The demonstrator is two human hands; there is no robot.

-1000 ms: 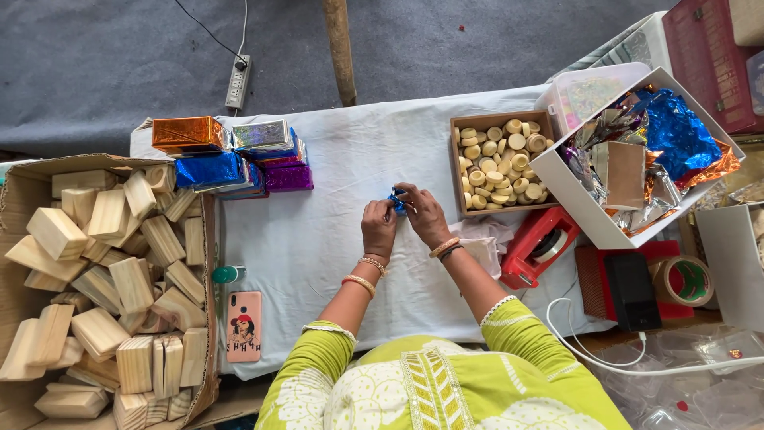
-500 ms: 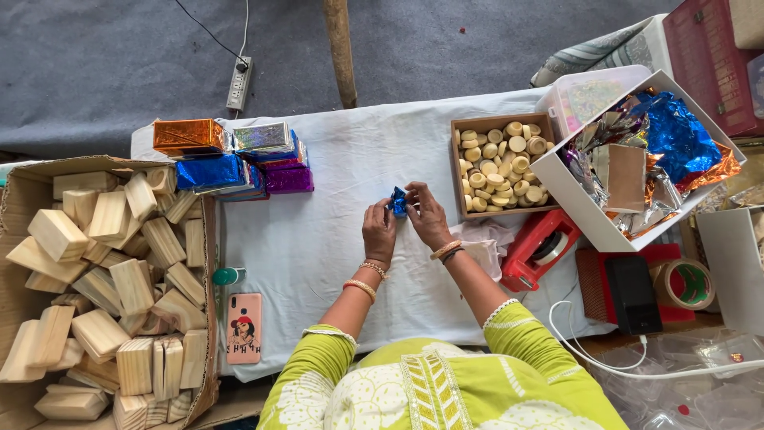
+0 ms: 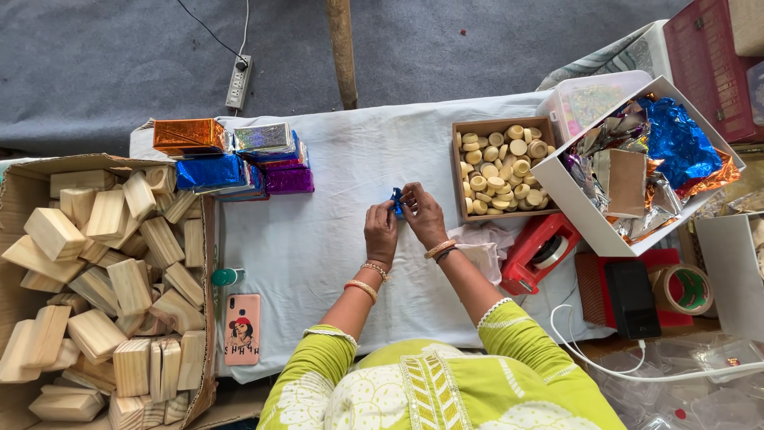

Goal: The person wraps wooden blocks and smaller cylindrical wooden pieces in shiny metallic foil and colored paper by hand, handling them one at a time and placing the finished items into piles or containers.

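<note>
Over the white cloth, my left hand and my right hand meet on a small piece wrapped in blue foil. Fingers of both hands pinch it from either side. Its shape under the foil is hidden. A brown box of small round wooden discs stands just right of my right hand. Blocks wrapped in orange, silver, blue and purple foil are stacked at the far left of the cloth.
A large cardboard box of bare wooden blocks fills the left side. A white box of foil sheets, a red tape dispenser, a tape roll, a black device, a phone and a green-capped bottle lie around.
Both hands have kept working the blue foil piece in the same spot; the fingers shifted slightly around it. Nothing else moved.
</note>
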